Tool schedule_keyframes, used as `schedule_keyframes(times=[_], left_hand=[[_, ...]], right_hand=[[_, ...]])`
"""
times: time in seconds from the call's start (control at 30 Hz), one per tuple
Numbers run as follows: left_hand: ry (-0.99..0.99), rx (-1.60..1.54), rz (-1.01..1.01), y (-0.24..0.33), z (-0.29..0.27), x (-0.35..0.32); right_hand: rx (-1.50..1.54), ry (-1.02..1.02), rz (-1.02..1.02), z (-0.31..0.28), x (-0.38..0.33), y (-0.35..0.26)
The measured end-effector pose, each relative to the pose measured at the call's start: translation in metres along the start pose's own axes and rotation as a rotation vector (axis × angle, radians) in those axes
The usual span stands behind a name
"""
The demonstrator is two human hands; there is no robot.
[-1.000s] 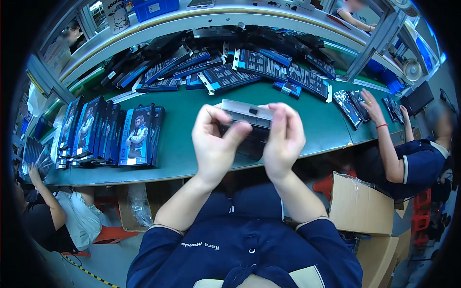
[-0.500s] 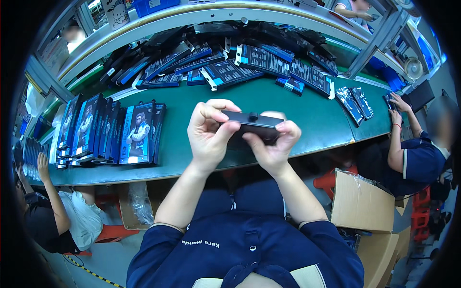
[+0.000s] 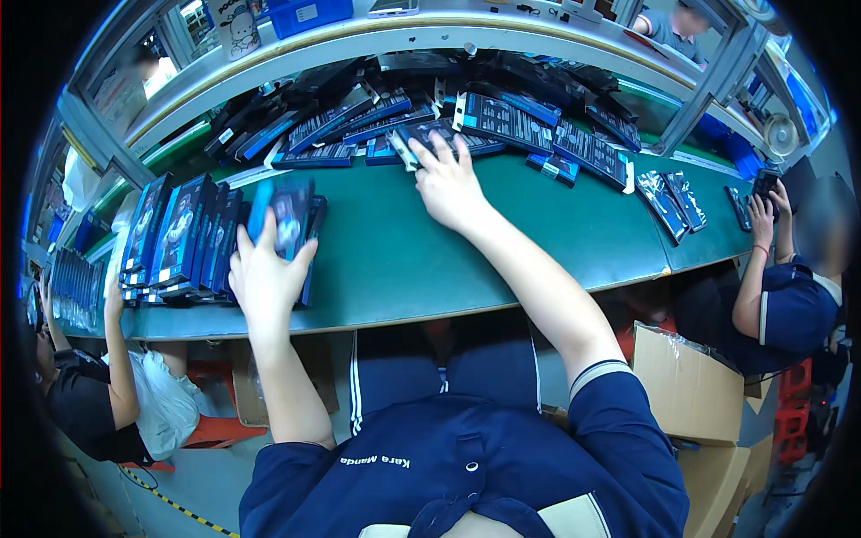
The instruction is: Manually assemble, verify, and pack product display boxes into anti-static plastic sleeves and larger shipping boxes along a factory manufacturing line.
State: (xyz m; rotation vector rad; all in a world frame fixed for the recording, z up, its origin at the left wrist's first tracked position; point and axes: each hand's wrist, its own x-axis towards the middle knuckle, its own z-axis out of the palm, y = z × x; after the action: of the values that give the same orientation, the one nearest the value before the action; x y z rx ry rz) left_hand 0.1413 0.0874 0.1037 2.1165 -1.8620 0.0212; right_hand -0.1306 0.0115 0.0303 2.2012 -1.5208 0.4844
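Note:
At the row of upright dark blue printed boxes (image 3: 184,238), my left hand (image 3: 267,285) has its fingers and thumb around the sides of a flat box (image 3: 290,215) at the row's right end. That box is smeared by motion. Over the near edge of the heap my right hand (image 3: 448,184) reaches out, fingers spread and stretched across a flat dark box (image 3: 478,143) with a white open end flap. Whether those fingertips press on it, I cannot tell.
A heap of similar boxes (image 3: 511,124) lies below the shelf (image 3: 538,38). Two clear-wrapped dark packets (image 3: 664,204) rest on the green table (image 3: 502,247). Co-workers sit left and right. By my right side stands an open cardboard carton (image 3: 686,381).
The dark box held up in both my hands is no longer there. My left hand has moved left to the upright row, and my right hand forward to the heap.

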Motion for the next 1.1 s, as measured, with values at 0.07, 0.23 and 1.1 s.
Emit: schedule_keyframes(times=[0.07,0.23,1.1], left_hand=[[0.034,0.179,-0.003,-0.014,0.019,0.002],[0.015,0.049,0.883,0.039,0.024,-0.017],[-0.488,-0.577,1.103,0.093,0.016,-0.058]], right_hand=[[0.078,0.03,-0.066,-0.003,-0.011,-0.018],[1.075,-0.266,-0.174,-0.079,-0.083,0.008],[0.654,0.888,1.547,-0.064,-0.285,0.163]])
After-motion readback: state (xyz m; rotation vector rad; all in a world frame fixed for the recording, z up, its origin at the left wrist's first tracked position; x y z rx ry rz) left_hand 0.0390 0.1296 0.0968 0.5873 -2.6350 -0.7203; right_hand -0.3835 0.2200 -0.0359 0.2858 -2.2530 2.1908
